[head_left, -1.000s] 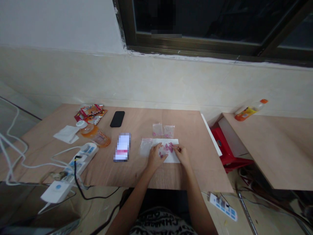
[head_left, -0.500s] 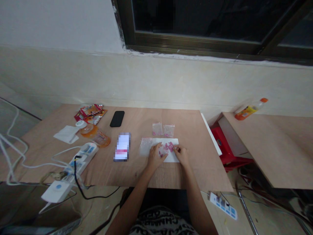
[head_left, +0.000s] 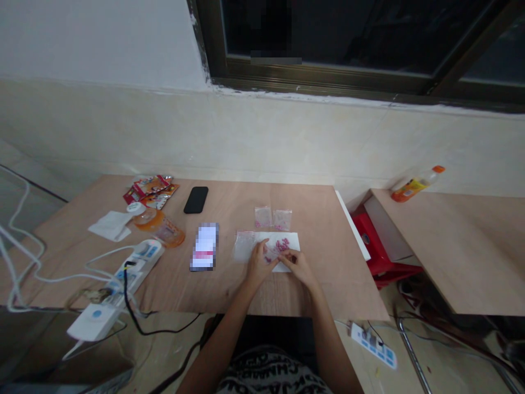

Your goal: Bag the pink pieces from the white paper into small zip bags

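A: Head view. Hands first?

B: Left hand [head_left: 257, 267] curved, thumb and fingers gripping a small clear plastic bag [head_left: 269, 254] with pink specks in it. Right hand [head_left: 301, 265] beside it, fingertips drawn together at the bag, near the left thumb. Whether they pinch anything: cannot tell, too small.

A: The loose pieces?

B: Small round pink beads [head_left: 283, 243], clustered just beyond the right hand's fingertips, on a white rectangular sheet of paper [head_left: 294, 239]. Sheet lies flat under both hands.

A: Farther out from the hands?

B: Two small clear bags [head_left: 263, 215] side by side past the sheet, pink beads at their lower ends. Just left of the left hand, a larger clear plastic bag [head_left: 244, 247] with a pinkish top edge, flat, meeting the sheet.

A: Left of that?

B: Phone with a lit, pixelated screen [head_left: 204, 246]; beyond it, a dark phone [head_left: 196, 200]. Farther left of the hands, an orange-filled, white-capped bottle [head_left: 159, 225] on its side, near a white power strip [head_left: 141, 262].

A: Surface?

B: Pale brown wooden table [head_left: 332, 251], bare to the right hand's right.
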`<state>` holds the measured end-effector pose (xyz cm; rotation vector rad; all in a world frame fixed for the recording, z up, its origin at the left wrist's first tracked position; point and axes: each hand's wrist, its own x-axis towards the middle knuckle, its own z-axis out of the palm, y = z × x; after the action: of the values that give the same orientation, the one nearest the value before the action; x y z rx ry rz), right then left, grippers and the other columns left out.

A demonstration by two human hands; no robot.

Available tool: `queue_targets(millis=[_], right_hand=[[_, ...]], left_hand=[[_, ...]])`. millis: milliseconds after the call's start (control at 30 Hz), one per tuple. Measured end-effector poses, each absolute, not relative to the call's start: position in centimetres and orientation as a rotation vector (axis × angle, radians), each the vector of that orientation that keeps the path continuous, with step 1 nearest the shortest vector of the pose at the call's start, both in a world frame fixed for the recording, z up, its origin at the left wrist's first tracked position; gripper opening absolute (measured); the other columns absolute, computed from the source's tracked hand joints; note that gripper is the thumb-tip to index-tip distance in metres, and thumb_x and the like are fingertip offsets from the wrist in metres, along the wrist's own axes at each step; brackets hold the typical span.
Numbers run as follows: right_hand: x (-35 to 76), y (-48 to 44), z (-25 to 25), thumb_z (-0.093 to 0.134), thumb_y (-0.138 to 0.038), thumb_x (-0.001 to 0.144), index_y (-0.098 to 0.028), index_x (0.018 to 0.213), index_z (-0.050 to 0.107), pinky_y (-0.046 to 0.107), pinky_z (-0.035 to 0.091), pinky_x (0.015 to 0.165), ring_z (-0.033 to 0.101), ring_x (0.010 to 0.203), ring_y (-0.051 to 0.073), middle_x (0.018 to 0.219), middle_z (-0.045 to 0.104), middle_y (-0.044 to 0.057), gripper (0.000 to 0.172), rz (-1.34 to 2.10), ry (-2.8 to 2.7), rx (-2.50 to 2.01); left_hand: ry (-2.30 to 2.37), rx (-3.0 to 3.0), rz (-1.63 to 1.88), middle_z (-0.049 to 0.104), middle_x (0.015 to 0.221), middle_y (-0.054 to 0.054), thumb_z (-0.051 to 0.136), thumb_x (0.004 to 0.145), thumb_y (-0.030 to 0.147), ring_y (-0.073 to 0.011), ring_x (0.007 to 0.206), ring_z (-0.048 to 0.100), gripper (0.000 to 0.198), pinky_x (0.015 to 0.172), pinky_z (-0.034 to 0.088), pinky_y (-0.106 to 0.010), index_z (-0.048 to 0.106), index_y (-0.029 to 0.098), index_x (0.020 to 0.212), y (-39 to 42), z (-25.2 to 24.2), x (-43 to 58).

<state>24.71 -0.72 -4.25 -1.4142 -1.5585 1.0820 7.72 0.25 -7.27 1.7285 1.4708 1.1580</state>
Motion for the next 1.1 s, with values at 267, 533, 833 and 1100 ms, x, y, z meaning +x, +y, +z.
queue_targets(millis=[267,533,833,1100], right_hand=[[24.6,0.2,-4.6,0.059,-0.049,0.084,-0.018,0.078,0.067,0.025,0.038,0.056,0.048,0.058,0.015,0.062,0.057,0.000,0.033,1.089,-1.465,-1.362],[25.7,0.9,-4.3,0.051,-0.048,0.089,-0.019,0.074,0.059,0.025,0.036,0.058,0.046,0.058,0.014,0.062,0.052,-0.002,0.033,0.978,-1.574,-1.406],[25.6,1.2,-4.0,0.061,-0.048,0.084,-0.018,0.079,0.062,0.026,0.038,0.060,0.052,0.062,0.015,0.066,0.056,-0.001,0.031,1.072,-1.604,-1.405],[25.5,1.4,-4.5,0.059,-0.046,0.085,-0.018,0.076,0.060,0.025,0.040,0.060,0.052,0.062,0.014,0.068,0.060,0.000,0.030,1.094,-1.642,-1.355]], left_hand=[[1.400,1.664,1.237,0.060,0.108,-0.007,0.076,0.070,0.030,-0.0201,0.097,0.058,0.064,0.086,0.049,-0.036,0.049,0.024,0.127,0.1,-7.2,7.7],[1.393,1.390,1.251,0.066,0.080,-0.003,0.056,0.086,0.029,-0.0168,0.075,0.063,0.023,0.073,0.050,-0.030,0.063,0.019,0.105,0.3,-6.9,7.4],[1.402,1.352,1.304,0.068,0.083,-0.004,0.058,0.083,0.026,-0.0167,0.079,0.065,0.010,0.074,0.050,-0.028,0.062,0.018,0.088,0.4,-6.2,7.5],[1.380,1.350,1.300,0.066,0.082,-0.002,0.057,0.084,0.025,-0.0149,0.076,0.063,0.015,0.070,0.048,-0.027,0.059,0.019,0.098,0.5,-6.5,7.4]])
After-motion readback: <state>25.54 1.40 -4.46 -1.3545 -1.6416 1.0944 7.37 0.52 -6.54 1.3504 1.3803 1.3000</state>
